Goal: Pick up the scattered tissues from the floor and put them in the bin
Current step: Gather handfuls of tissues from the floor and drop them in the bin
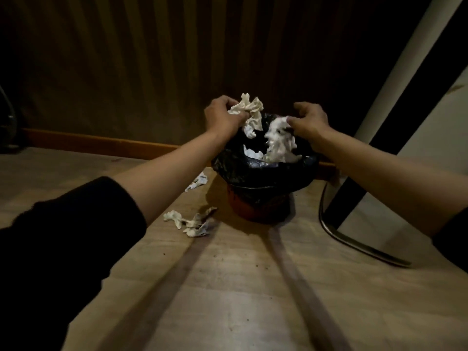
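Hands reached over small bin [262, 206] lined with black bag [258, 171]. Left hand [221, 117] gripped crumpled cream tissue wad [249, 110] above rim. Right hand [309, 122], fingers curled, touched blurred white tissue [278, 138] over opening. Two crumpled white tissues lay on wooden floor [228, 287] left of bin: one near [190, 221], one farther [197, 181]

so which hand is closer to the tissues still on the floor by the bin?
Left. The left hand is above the bin's left rim, on the floor tissues' side; the right hand is over the far right rim.
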`<state>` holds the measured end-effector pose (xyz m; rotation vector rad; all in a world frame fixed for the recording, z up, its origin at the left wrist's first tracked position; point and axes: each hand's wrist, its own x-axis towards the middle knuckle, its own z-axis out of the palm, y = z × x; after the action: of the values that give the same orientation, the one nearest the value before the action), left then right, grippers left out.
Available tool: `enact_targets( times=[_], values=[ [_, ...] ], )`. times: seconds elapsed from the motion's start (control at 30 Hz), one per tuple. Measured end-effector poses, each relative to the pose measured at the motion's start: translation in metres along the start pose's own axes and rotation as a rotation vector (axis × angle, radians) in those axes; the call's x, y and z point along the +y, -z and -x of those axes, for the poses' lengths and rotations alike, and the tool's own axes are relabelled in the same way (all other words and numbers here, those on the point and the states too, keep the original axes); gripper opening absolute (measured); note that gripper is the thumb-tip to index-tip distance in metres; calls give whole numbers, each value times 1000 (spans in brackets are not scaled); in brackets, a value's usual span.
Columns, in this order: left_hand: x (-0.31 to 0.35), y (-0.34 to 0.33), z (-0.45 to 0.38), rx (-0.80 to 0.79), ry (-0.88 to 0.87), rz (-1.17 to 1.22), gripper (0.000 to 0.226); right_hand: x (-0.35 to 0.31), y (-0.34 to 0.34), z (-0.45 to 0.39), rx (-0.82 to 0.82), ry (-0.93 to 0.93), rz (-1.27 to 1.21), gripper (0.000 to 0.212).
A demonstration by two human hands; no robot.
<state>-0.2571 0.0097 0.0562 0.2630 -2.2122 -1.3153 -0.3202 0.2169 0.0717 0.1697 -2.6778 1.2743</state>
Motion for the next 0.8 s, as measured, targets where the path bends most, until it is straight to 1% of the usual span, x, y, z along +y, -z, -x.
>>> enact_targets(
  times=[0.07, 0.17, 0.27, 0.37, 0.5, 0.57, 0.67, 0.73, 0.8],
  values=[
    [0, -18, 1, -74, 30, -14, 40, 4, 3, 1, 19, -14, 9, 52],
    [-8, -32, 7, -226, 78, -44, 52, 9, 4, 3, 15, 6, -19, 39],
    [-17, -27, 11, -267, 49, -77, 50, 7, 2, 5, -39, 24, -61, 26],
    [-30, -6, 16, -250, 13, -125, 44, 1, -8, 9, -85, 86, -68, 18],
    [-59, 33, 23, -262, 15, -219, 37, -16, -43, 24, -183, 192, -54, 16],
    [-77, 55, 32, -272, 43, -276, 32, -25, -69, 36, -236, 296, -15, 15],
    [-108, 85, 50, -321, 88, -419, 24, -35, -107, 60, -326, 453, 124, 18],
    [-130, 104, 63, -389, 143, -475, 19, -38, -132, 73, -416, 518, 185, 19],
    [-149, 123, 75, -420, 197, -529, 16, -34, -158, 81, -506, 562, 235, 19]
  ],
)
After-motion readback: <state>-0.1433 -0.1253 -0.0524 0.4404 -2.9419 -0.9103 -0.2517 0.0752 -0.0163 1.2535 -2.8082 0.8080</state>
